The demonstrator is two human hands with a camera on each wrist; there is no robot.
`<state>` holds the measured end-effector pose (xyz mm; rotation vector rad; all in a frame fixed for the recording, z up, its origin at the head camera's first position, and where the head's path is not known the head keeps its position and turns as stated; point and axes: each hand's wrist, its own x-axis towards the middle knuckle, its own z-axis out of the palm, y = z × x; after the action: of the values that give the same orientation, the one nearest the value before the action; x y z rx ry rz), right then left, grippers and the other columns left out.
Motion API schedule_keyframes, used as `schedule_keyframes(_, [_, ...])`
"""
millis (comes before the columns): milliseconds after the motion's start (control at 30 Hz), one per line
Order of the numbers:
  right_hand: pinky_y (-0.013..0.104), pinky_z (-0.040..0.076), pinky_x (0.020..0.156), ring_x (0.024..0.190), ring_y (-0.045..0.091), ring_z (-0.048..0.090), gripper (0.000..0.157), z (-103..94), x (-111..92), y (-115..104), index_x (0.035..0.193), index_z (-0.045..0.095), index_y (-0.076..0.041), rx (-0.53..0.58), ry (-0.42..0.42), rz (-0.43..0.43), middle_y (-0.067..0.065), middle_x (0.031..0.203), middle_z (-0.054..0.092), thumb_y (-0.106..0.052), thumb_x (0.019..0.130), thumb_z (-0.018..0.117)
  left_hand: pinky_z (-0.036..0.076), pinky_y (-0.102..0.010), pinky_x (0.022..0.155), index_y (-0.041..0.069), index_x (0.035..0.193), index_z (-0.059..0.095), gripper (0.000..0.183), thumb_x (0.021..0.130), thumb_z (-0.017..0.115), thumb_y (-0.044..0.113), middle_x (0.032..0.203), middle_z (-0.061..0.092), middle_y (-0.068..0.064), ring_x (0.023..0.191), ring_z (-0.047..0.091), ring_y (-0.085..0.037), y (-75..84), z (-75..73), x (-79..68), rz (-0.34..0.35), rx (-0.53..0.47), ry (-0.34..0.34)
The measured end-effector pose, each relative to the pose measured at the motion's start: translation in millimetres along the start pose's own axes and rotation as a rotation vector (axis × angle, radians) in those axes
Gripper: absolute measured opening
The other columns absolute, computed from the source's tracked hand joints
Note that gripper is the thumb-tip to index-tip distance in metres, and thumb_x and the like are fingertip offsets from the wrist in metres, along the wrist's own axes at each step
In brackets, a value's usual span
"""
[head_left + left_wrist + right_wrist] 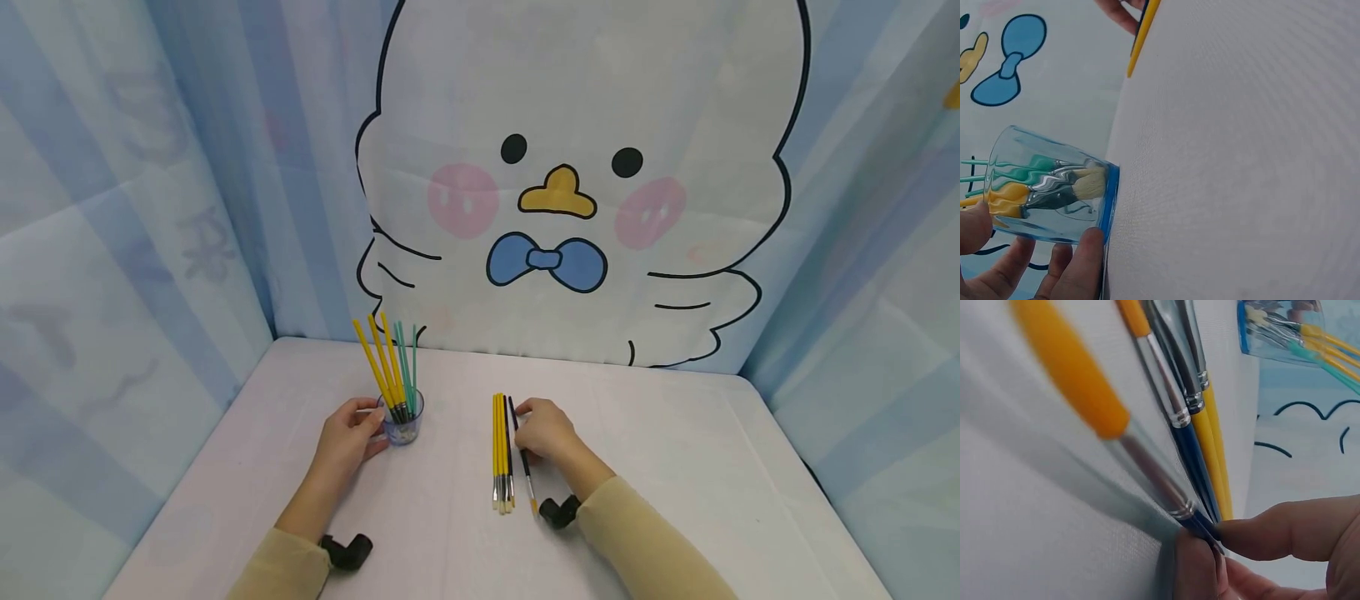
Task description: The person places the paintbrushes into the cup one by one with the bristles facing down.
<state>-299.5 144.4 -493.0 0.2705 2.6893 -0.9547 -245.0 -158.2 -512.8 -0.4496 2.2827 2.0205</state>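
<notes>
My left hand (347, 433) holds a clear blue-tinted cup (406, 431) at the left of the table, thumb and fingers against its side. Several yellow-handled and green-handled paintbrushes (386, 367) stand in it, bristles down, as the left wrist view shows. Right of centre, my right hand (549, 431) pinches a dark-handled paintbrush (1150, 472) with orange bristles, between thumb and fingers. Its bristle end points toward me. Just left of it lies a row of yellow and dark paintbrushes (501, 442), handles pointing away from me.
A white cloth covers the table (450, 533). Behind it hangs a curtain (570, 92) with a cartoon chick print, and striped curtains (97, 208) close off the sides. Black curved pieces (348, 552) sit at both wrists.
</notes>
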Motion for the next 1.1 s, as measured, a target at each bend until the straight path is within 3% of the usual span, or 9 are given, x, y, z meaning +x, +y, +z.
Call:
schedule_keyframes(233, [0.023,0.053,0.046,0.052,0.015,0.056,0.053,-3.5,-1.6,3.3,0.135,0.067,-0.007,0.173,0.001,0.025,0.013,0.090,0.065,0.004,0.084,0.072,0.066,-0.039,0.099,0.008,0.145,0.056,0.038,0.111,0.060,0.026,0.140,0.058,-0.023,0.126,0.063,-0.035,0.9,0.1,-0.1,-0.008,-0.005,-0.008])
schedule_keyframes(500, [0.024,0.059,0.054,0.065,0.019,0.060,0.060,-3.7,-4.0,2.1,0.143,0.063,-0.009,0.361,-0.008,0.013,0.017,0.110,0.067,0.005,0.085,0.069,0.066,-0.039,0.099,0.008,0.145,0.056,0.037,0.112,0.059,0.024,0.139,0.059,-0.023,0.125,0.063,-0.034,2.1,0.2,-0.4,-0.007,-0.011,-0.001])
schedule_keyframes(733, [0.029,0.063,0.060,0.077,0.021,0.064,0.061,0.0,-7.7,-5.3,0.144,0.062,-0.007,0.485,-0.016,-0.036,0.012,0.105,0.063,0.009,0.085,0.066,0.066,-0.039,0.099,0.007,0.145,0.056,0.037,0.112,0.059,0.023,0.139,0.059,-0.023,0.125,0.064,-0.035,2.6,0.7,-0.8,-0.006,-0.006,0.007])
schedule_keyframes(1100, [0.028,0.061,0.055,0.073,0.015,0.057,0.061,7.1,-15.8,-20.9,0.143,0.061,-0.005,0.634,0.057,-0.155,0.004,0.094,0.058,0.014,0.085,0.068,0.066,-0.039,0.099,0.007,0.146,0.056,0.039,0.111,0.060,0.025,0.140,0.058,-0.023,0.125,0.063,-0.034,2.1,0.0,1.0,-0.017,-0.014,-0.006])
